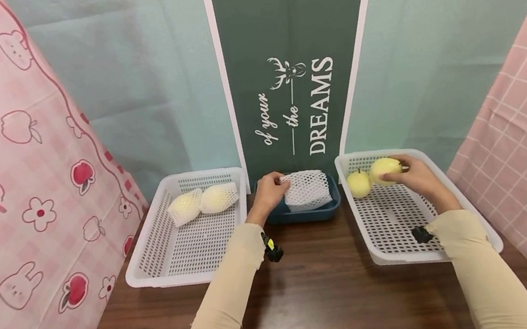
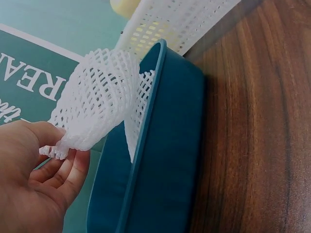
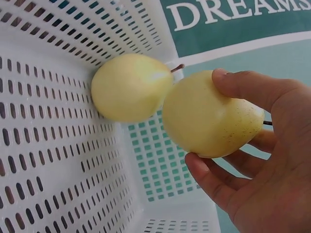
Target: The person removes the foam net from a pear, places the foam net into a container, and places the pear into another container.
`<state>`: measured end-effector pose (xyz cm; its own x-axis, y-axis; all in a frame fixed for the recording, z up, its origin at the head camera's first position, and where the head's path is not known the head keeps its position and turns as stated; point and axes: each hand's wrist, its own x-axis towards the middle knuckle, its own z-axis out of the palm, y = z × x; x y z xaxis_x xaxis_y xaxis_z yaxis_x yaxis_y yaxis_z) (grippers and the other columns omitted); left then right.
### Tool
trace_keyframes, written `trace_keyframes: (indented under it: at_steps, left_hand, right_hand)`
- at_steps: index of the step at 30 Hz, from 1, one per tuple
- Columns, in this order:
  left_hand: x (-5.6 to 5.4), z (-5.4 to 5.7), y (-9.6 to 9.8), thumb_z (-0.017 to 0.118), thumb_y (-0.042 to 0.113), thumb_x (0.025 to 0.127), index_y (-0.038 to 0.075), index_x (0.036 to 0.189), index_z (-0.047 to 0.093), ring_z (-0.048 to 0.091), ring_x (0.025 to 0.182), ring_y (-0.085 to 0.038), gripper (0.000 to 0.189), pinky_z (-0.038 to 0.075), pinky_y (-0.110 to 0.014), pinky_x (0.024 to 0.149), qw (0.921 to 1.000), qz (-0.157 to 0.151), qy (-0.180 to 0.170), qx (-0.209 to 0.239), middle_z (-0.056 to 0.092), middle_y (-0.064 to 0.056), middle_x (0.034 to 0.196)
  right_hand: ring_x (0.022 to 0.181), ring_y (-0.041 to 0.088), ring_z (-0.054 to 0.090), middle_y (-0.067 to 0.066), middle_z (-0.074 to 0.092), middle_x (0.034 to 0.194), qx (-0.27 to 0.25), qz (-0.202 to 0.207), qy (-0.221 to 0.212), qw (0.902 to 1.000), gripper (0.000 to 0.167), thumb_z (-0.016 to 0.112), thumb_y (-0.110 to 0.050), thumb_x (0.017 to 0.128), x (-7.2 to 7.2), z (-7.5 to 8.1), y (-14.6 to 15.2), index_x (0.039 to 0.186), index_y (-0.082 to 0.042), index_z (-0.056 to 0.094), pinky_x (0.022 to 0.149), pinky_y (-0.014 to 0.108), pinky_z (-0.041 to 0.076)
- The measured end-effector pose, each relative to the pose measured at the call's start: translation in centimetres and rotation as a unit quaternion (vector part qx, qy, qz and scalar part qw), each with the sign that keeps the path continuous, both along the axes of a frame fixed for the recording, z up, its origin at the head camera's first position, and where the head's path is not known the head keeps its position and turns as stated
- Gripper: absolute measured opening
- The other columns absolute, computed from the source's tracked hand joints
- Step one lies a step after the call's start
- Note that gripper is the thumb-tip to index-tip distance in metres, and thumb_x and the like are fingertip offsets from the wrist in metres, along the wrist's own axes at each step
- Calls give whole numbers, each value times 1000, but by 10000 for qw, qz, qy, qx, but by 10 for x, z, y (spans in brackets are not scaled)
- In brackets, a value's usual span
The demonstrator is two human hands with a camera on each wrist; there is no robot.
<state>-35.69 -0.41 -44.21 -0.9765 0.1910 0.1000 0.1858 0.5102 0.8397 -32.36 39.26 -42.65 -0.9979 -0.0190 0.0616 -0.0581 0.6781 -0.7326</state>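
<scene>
Between thumb and fingers, my left hand (image 1: 269,192) pinches the end of a white foam fruit net (image 2: 95,99) above the blue bin (image 2: 167,145). More of the white netting (image 2: 141,102) shows inside that bin. My right hand (image 1: 418,177) holds a yellow pear (image 3: 211,116) over the right white basket (image 1: 391,219), thumb on one side and fingers on the other. A second pear (image 3: 131,87) lies in the same basket, just beside the held one. In the head view, the net partly covers the blue bin's inside.
A left white basket (image 1: 152,245) holds two pears in foam nets, a left one (image 1: 186,207) and a right one (image 1: 219,198). All containers stand on a brown wooden table (image 1: 305,296). Cloth hangings (image 1: 153,90) rise behind and at both sides.
</scene>
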Motion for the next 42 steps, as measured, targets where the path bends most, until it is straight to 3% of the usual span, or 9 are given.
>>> trace_keyframes:
  at_steps: [5,9,16,21,26,33,37,42]
  left_hand:
    - [-2,-3,1,61,19,108,4,134,68,63,92,-23,31,55,-40,86,9998,62,-147,-85,71,-16,119]
    - [-3,-5,1,61,18,107,3,133,69,61,89,-22,30,53,-38,83,9996,66,-195,-176,71,-16,118]
    - [-4,-9,3,62,16,106,2,125,70,54,78,-17,25,47,-32,78,9991,8,-95,-406,69,-11,100]
    - [-3,-12,6,61,15,106,1,124,70,51,69,-16,25,44,-32,73,9982,-25,-61,-594,65,-9,87]
    - [-2,-17,9,61,17,107,4,126,72,58,77,-18,25,49,-34,74,9954,9,32,-959,74,-12,104]
    - [1,-17,11,61,16,107,5,128,71,56,72,-19,26,49,-36,74,9907,-27,-93,-1358,72,-11,98]
    - [2,-17,13,62,18,107,5,134,69,63,87,-24,31,56,-43,89,9868,-57,-208,-1606,74,-14,120]
    - [2,-18,13,62,18,106,5,137,68,68,108,-27,35,56,-47,101,9812,-88,-209,-1915,71,-13,137]
  right_hand:
    - [136,54,49,40,44,153,157,-114,-181,9996,90,72,-40,101,-1,-4,3,162,11,29,98,54,52]
    - [138,55,46,41,40,156,310,-174,-340,9988,90,72,-40,102,-1,-5,4,161,11,28,104,63,48]
    - [141,57,42,43,32,160,586,-136,-620,9963,93,73,-42,100,1,-7,7,161,12,28,110,70,42]
    - [133,55,49,43,35,158,737,-43,-777,9942,93,75,-41,98,2,-9,7,159,14,31,107,68,46]
    - [122,52,58,44,43,151,968,163,-655,9930,90,78,-36,96,-1,-13,8,154,17,37,99,61,53]
    - [130,58,51,45,45,149,1138,322,-702,9905,88,81,-33,92,-1,-17,8,151,19,41,107,70,44]
    - [129,57,52,44,48,147,1208,386,-789,9888,86,82,-32,91,0,-18,9,149,18,44,107,70,44]
    - [129,55,52,43,48,148,1282,346,-931,9868,85,83,-33,91,0,-20,8,150,16,44,107,69,44]
